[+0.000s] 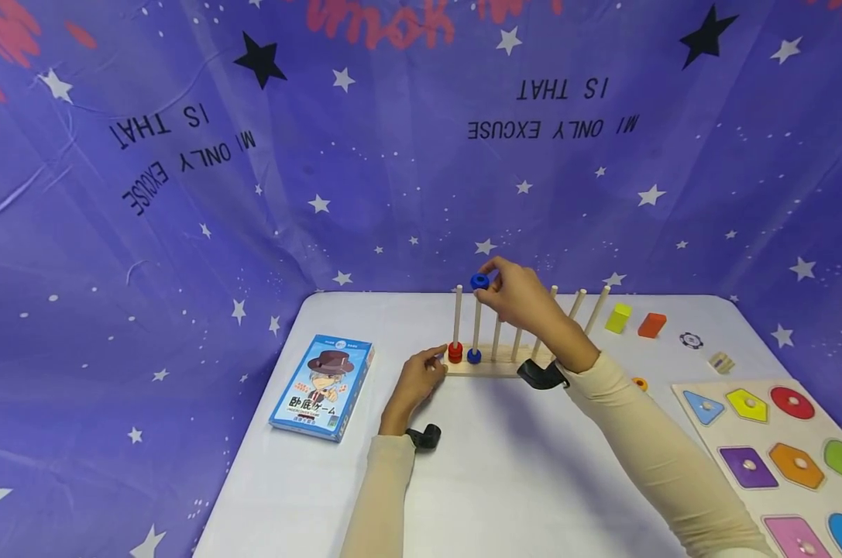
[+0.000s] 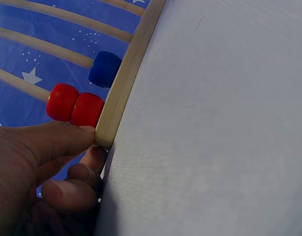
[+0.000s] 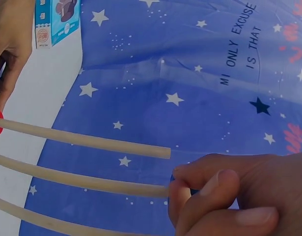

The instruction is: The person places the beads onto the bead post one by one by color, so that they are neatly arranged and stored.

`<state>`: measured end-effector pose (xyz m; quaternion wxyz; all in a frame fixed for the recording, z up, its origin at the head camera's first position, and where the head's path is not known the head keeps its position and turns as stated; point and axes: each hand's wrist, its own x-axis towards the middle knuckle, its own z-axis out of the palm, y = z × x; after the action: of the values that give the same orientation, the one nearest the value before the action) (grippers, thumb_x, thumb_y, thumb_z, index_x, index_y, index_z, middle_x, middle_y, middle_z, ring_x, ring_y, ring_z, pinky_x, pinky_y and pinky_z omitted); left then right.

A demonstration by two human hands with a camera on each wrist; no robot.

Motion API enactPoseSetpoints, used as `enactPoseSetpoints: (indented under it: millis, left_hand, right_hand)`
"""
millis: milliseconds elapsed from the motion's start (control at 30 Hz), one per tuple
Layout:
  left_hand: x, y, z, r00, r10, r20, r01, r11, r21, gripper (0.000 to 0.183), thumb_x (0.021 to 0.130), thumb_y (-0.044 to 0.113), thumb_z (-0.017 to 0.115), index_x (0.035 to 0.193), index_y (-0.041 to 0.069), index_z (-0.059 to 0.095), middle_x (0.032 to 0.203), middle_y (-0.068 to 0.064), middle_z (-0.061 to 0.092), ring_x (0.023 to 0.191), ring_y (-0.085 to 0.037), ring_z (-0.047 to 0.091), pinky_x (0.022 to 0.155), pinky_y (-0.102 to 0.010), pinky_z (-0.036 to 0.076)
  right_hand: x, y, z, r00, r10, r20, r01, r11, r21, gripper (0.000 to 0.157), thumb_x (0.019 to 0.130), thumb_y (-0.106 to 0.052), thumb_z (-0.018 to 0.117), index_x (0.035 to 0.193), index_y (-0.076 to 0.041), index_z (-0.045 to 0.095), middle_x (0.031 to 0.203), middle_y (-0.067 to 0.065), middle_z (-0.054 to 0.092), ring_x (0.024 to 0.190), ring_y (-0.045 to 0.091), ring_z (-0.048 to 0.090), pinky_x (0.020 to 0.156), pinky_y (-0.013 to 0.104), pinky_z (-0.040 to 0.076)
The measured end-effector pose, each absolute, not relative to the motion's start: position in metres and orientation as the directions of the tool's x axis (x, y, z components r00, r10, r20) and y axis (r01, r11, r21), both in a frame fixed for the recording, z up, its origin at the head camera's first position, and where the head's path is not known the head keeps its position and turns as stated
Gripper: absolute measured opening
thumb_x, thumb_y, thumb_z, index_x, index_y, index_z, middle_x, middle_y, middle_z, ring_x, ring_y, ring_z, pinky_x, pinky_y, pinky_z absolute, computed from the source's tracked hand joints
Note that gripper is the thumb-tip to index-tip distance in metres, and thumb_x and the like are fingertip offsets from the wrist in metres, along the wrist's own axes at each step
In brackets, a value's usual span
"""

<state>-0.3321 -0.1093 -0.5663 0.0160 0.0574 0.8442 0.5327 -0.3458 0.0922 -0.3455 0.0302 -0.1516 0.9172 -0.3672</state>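
Note:
A wooden peg stand (image 1: 490,364) with several upright pegs stands at the far side of the table. Two red beads (image 1: 455,353) sit stacked at the bottom of its leftmost peg, and one blue bead (image 1: 474,356) at the bottom of the second. My left hand (image 1: 421,381) holds the left end of the stand's base, a fingertip right beside the red beads. With thumb and fingers, my right hand (image 1: 525,296) pinches another blue bead (image 1: 479,281) at the top of the second peg; in the right wrist view, fingers mostly hide this bead.
A blue card-game box (image 1: 323,387) lies to the left. At right are a yellow-green block (image 1: 619,318), a red-orange block (image 1: 652,325), a round chip (image 1: 691,340), a small wooden piece (image 1: 722,362), an orange bead (image 1: 640,384) and a shape puzzle board (image 1: 702,422).

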Motion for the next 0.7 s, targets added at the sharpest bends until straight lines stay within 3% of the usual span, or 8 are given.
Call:
enactPoseSetpoints:
  millis: [267, 467, 600, 700]
  left_hand:
    - [-0.332, -0.110, -0.566, -0.994, 0.110, 0.015, 0.061, 0.426, 0.902, 0.043, 0.090, 0.010, 0.062, 0.132, 0.012, 0.058, 0.088, -0.002, 0.058, 0.046, -0.006, 0.040, 0.037, -0.019, 0.036]
    - [-0.332, -0.110, -0.566, -0.995, 0.099, -0.004, 0.041, 0.451, 0.891, 0.043, 0.090, 0.012, 0.063, 0.133, 0.014, 0.058, 0.091, -0.001, 0.058, 0.059, -0.009, 0.045, 0.046, -0.022, 0.038]
    - [-0.333, -0.110, -0.565, -0.995, 0.102, -0.001, 0.046, 0.464, 0.885, 0.043, 0.090, 0.012, 0.063, 0.132, 0.014, 0.058, 0.092, -0.001, 0.059, 0.065, -0.011, 0.047, 0.055, -0.025, 0.042]
    - [-0.333, -0.111, -0.566, -0.995, 0.097, 0.001, 0.046, 0.468, 0.883, 0.043, 0.090, 0.012, 0.063, 0.132, 0.015, 0.059, 0.092, 0.000, 0.060, 0.058, -0.010, 0.046, 0.050, -0.025, 0.043]
  right_hand:
    - [-0.346, 0.091, -0.347, -0.955, -0.295, 0.039, -0.246, 0.709, -0.661, 0.035, 0.092, -0.024, 0.063, 0.122, -0.008, 0.052, 0.082, 0.007, 0.064, 0.059, 0.018, 0.062, 0.051, 0.032, 0.049]
    - [-0.344, 0.094, -0.347, -0.959, -0.278, 0.055, -0.246, 0.719, -0.650, 0.042, 0.092, -0.026, 0.062, 0.128, -0.010, 0.049, 0.080, 0.004, 0.063, 0.058, 0.018, 0.062, 0.051, 0.034, 0.049]
    - [-0.334, 0.111, -0.346, -0.965, -0.247, 0.092, -0.244, 0.706, -0.665, 0.042, 0.092, -0.026, 0.062, 0.129, -0.012, 0.048, 0.085, 0.005, 0.062, 0.056, 0.018, 0.061, 0.052, 0.035, 0.048]
    - [-0.320, 0.138, -0.346, -0.968, -0.212, 0.131, -0.244, 0.695, -0.677, 0.042, 0.093, -0.031, 0.061, 0.128, -0.012, 0.048, 0.088, 0.006, 0.060, 0.056, 0.020, 0.061, 0.051, 0.034, 0.049]
